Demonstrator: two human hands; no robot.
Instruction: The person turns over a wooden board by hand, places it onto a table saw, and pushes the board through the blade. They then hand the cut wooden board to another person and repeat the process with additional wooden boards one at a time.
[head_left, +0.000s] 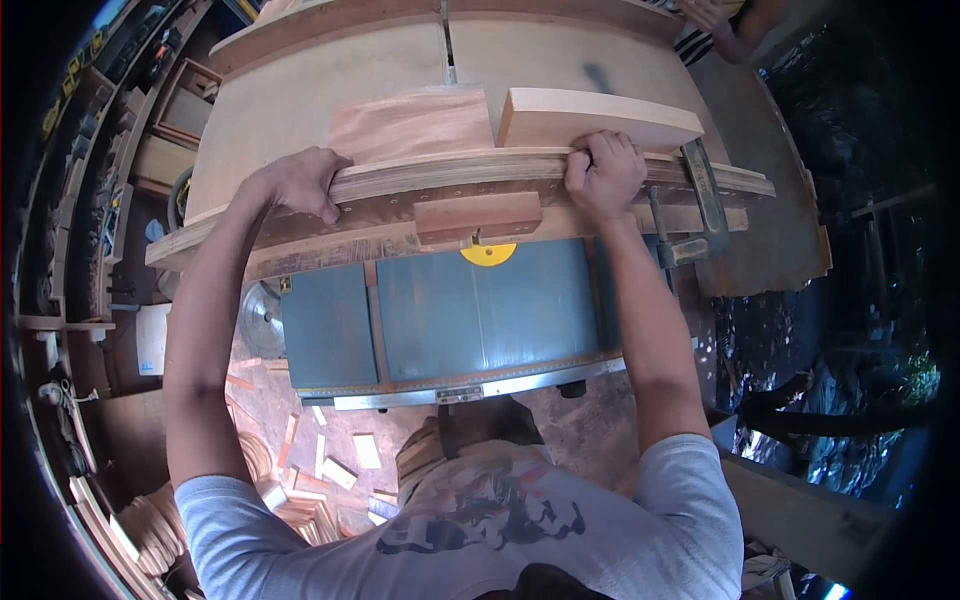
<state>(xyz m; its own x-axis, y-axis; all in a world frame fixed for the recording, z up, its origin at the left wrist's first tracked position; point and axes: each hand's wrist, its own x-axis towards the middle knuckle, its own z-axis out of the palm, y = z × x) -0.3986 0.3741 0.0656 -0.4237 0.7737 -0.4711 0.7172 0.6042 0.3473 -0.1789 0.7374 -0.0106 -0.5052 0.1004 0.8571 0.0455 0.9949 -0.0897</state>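
Note:
My left hand (305, 183) lies over the left part of a long layered wooden fence (440, 172), its fingers curled over the edge. Next to it, a flat reddish board (410, 122) rests on the wooden sled base (300, 85). My right hand (606, 175) is closed at the fence's right part, against a thick pale board (590, 118) on the base. Right of that hand, a metal clamp (705, 200) grips the fence near the pale board's end. A small wood block (478, 216) is fixed on the fence's near side, between my hands.
Below the sled is a blue-grey saw table (480, 310) with a yellow disc (488, 254). A round saw blade (262, 318) stands at its left. Wood offcuts (367, 450) litter the floor. Shelves line the left side. Another person's arm (738, 40) shows at the top right.

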